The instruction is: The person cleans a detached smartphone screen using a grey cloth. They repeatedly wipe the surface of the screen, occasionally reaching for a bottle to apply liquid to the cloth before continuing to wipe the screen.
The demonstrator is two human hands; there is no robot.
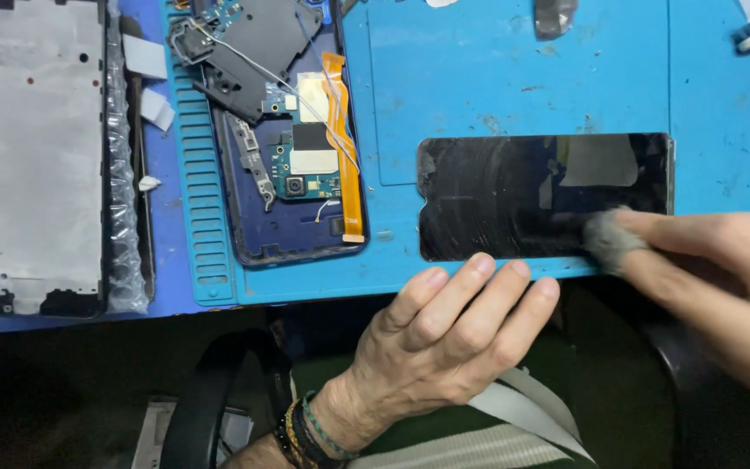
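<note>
Black phone screen [544, 195] is laid flat at the near edge of the blue mat [496, 78]. Its near edge is steadied by the left hand [444, 334], fingers spread wide. A grey wad [609, 239] is pinched by the right hand [722, 269] and pressed on the glass. The opened phone body [292, 148] is parked at the mat's left edge.

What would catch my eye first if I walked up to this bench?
Likely the black phone screen lying on the blue mat, with the right hand pressing a small grey wad against its lower right corner while the left hand steadies its near edge. To the left lies an opened phone body, its circuit boards and orange ribbon cable exposed.
</note>
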